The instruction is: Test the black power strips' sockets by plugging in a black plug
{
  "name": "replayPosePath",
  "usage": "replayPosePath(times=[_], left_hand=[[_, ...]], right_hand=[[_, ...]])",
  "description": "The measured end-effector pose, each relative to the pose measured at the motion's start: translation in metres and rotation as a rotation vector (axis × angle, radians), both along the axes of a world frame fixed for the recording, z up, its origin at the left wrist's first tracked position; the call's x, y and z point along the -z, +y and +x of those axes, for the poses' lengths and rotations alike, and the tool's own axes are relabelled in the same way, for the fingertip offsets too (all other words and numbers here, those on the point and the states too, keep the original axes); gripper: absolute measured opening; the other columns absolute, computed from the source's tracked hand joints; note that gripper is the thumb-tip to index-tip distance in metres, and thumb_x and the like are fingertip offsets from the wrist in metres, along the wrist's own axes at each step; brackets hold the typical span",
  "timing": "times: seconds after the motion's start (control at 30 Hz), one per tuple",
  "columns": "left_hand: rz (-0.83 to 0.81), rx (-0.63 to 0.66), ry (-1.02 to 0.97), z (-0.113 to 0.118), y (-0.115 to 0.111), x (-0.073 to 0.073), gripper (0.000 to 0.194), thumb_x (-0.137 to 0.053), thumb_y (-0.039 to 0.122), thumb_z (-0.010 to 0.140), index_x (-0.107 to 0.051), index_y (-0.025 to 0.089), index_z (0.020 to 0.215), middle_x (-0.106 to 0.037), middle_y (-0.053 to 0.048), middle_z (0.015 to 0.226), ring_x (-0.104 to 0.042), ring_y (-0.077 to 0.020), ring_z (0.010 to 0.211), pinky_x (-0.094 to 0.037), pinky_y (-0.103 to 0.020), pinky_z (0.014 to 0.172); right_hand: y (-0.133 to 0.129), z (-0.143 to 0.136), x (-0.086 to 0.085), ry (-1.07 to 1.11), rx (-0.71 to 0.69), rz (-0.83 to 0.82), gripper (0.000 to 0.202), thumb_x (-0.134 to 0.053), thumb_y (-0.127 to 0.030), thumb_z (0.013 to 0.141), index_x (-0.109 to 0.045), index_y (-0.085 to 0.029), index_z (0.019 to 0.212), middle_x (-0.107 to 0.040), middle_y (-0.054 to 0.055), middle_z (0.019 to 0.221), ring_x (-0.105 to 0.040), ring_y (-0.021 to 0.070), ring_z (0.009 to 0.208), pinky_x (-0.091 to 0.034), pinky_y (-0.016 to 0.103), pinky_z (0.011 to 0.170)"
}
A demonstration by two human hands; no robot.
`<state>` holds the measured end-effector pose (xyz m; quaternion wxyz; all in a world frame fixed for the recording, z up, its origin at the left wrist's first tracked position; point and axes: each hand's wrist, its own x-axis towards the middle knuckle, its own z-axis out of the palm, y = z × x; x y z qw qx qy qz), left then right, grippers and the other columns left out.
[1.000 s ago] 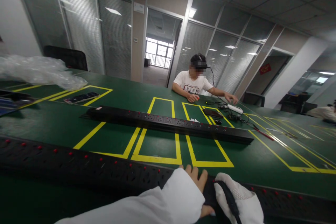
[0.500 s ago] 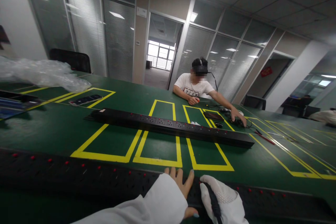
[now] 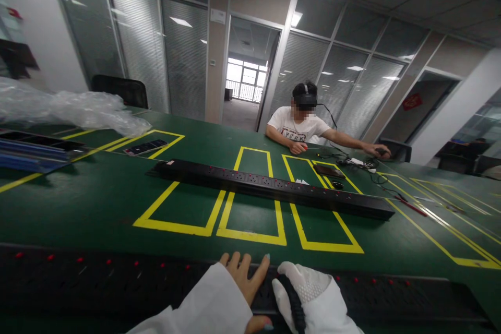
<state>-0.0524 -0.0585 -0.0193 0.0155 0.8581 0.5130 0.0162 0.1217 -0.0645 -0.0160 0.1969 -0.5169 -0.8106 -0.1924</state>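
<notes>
From the left edge, the near black power strip (image 3: 117, 277) runs across the foot of the view, its long axis crosswise to the person and sloping slightly down to the right; red buttons dot it. Beyond it, nearly parallel, lies a second black strip (image 3: 274, 186), whose pale label (image 3: 170, 163) at the left end is too small to read. The bare left hand (image 3: 242, 277) lies over the near strip, fingers spread wide, thumb toward the body. Across the table, a co-worker's white shirt (image 3: 295, 124) bears letters that look like "YURK". Just right of the left hand, the gloved right hand (image 3: 311, 288) grips a black ribbed tool (image 3: 293, 297) over the strip; whether its tip touches is hidden. Farther right, the red sign (image 3: 412, 102) is illegible.
</notes>
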Motion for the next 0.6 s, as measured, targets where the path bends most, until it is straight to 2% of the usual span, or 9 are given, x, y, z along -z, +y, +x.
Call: replayPosePath(times=[0.1, 0.23, 0.33, 0.47, 0.6], left_hand=[[0.081, 0.015, -0.033, -0.003, -0.002, 0.005, 0.083, -0.050, 0.066, 0.058, -0.021, 0.035, 0.129, -0.053, -0.010, 0.100, -0.049, -0.0289, 0.083, -0.033, -0.045, 0.072], [0.179, 0.038, -0.056, -0.002, -0.003, 0.008, 0.071, -0.041, 0.064, 0.067, -0.020, 0.037, 0.129, -0.053, -0.009, 0.099, -0.050, -0.0275, 0.082, -0.034, -0.044, 0.071], [0.234, 0.062, -0.070, -0.001, -0.002, 0.011, 0.062, -0.038, 0.057, 0.073, -0.019, 0.038, 0.129, -0.054, -0.007, 0.094, -0.051, -0.0246, 0.077, -0.035, -0.041, 0.069], [0.332, 0.042, -0.100, 0.002, 0.000, 0.019, 0.045, -0.031, 0.039, 0.084, -0.022, 0.040, 0.127, -0.058, -0.005, 0.091, -0.051, -0.0211, 0.075, -0.036, -0.037, 0.069], [0.425, 0.042, -0.108, 0.003, 0.000, 0.023, 0.045, -0.030, 0.031, 0.085, -0.017, 0.047, 0.126, -0.059, -0.003, 0.098, -0.053, -0.0206, 0.080, -0.037, -0.037, 0.072]], right_hand=[[0.004, 0.002, -0.011, -0.145, -0.040, -0.136, 0.012, -0.048, -0.039, 0.067, -0.049, -0.028, 0.070, -0.051, -0.005, 0.054, -0.047, 0.0135, 0.044, -0.015, 0.026, 0.045], [0.009, 0.006, -0.020, -0.202, -0.138, -0.152, 0.013, -0.048, -0.039, 0.066, -0.047, -0.027, 0.073, -0.050, -0.005, 0.057, -0.045, 0.0134, 0.048, -0.011, 0.027, 0.048], [0.010, 0.006, -0.019, -0.195, -0.153, -0.126, 0.014, -0.047, -0.039, 0.066, -0.046, -0.026, 0.072, -0.049, -0.004, 0.057, -0.043, 0.0133, 0.047, -0.011, 0.028, 0.050], [0.014, 0.006, -0.010, -0.185, -0.170, -0.050, 0.014, -0.047, -0.038, 0.063, -0.044, -0.025, 0.068, -0.047, -0.003, 0.052, -0.040, 0.0136, 0.045, -0.009, 0.029, 0.050], [0.022, 0.008, -0.002, -0.166, -0.210, 0.113, 0.016, -0.045, -0.038, 0.055, -0.044, -0.026, 0.065, -0.043, -0.004, 0.044, -0.035, 0.0130, 0.037, -0.002, 0.029, 0.050]])
